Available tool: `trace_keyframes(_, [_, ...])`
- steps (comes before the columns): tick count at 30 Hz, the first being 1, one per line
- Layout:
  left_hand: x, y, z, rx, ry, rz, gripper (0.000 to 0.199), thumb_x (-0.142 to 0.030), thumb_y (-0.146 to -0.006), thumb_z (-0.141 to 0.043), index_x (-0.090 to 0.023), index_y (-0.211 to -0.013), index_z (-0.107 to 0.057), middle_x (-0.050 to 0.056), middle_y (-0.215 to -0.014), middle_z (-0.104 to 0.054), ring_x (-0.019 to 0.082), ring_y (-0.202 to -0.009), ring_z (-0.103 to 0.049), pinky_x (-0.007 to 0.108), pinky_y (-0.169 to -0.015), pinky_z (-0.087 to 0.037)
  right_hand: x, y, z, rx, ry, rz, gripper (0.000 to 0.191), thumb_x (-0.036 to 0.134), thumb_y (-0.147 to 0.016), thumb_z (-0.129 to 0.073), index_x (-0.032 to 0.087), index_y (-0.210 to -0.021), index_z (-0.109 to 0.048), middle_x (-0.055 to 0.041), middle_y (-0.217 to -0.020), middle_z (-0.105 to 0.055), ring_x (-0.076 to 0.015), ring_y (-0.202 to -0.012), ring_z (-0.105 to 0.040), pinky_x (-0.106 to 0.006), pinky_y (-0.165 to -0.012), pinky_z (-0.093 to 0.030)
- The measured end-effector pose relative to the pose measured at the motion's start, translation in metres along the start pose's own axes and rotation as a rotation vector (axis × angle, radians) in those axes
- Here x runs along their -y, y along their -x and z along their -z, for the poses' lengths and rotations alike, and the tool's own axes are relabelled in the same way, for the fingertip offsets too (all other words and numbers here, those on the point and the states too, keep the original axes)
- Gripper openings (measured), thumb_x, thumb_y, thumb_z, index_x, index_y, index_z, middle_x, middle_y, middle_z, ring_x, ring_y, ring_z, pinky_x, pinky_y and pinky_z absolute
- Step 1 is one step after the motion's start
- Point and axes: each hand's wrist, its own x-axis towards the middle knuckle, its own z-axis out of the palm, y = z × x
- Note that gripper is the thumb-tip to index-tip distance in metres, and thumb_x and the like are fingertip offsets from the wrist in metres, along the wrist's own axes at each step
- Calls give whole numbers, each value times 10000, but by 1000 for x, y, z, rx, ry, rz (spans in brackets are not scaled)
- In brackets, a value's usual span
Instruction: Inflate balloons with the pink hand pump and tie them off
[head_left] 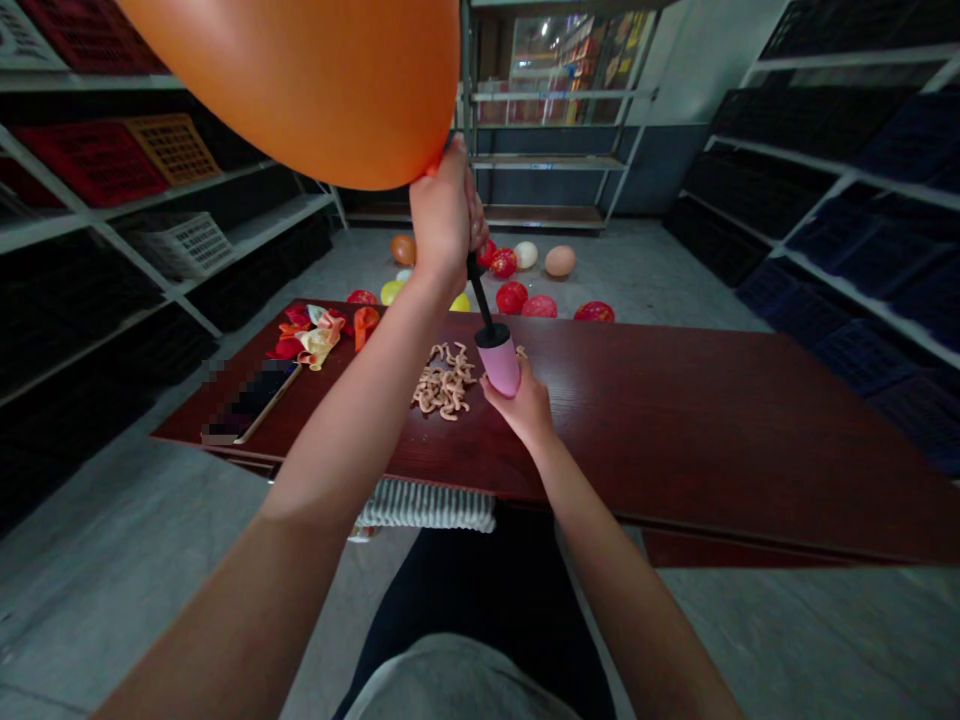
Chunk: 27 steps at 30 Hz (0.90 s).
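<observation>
An inflated orange balloon [330, 80] fills the upper left of the head view. My left hand [444, 215] is closed round its neck, at the upper end of a hand pump's black rod. The pump's pink body [499, 362] sits tilted in my right hand [529, 405], whose fingers wrap its lower end. The balloon's mouth is hidden by my left fingers. Just left of the pump, a pile of small beige curled pieces [444, 385] lies on the dark red table [675, 420].
Uninflated balloons [319, 335] and a phone [259, 400] lie on the table's left part. Several inflated balloons [512, 298] rest on the floor beyond it. Shelves with crates [90, 160] stand left and right. A striped grey cloth [427, 505] hangs at the near edge.
</observation>
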Motion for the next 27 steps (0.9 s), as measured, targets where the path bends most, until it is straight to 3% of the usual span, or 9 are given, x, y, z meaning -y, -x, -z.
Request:
trace_keyframes(6, [63, 16, -4, -83, 24, 150, 570, -324, -1034, -472, -214, -521, -248, -52, -373, -190, 64, -285, -201, 249, -345, -129, 4, -1, 2, -75, 94, -117, 534, 622, -820, -603, 197, -1141, -588, -105, -914, -759, -308, -800, -733, -346, -654, -526])
trace_keyframes(10, [82, 21, 5, -116, 78, 201, 541, -417, -1002, -539, -218, -584, -260, -62, -413, -199, 62, -291, -211, 242, -342, -155, 3, -1, 2, -77, 129, -107, 541, 603, -814, -623, 186, -1158, -603, -105, -934, -764, -315, -794, -735, -347, -652, -523])
trace_keyframes(20, [61, 23, 65, -254, 121, 319, 431, -313, -1008, -384, -229, -609, -242, -52, -450, -133, 101, -320, -188, 251, -365, -175, 13, 4, 3, -47, 252, 85, 516, 517, -828, -657, 214, -1245, -639, -97, -1104, -765, -283, -838, -746, -333, -692, -534])
trace_keyframes(27, [34, 14, 105, -422, 152, 279, 418, -302, -1000, -395, -229, -617, -242, -49, -497, -155, 119, -382, -188, 263, -410, -187, 17, 10, 1, -30, 342, 185, 484, 480, -836, -655, 194, -1228, -651, -114, -1093, -764, -264, -834, -740, -325, -705, -527])
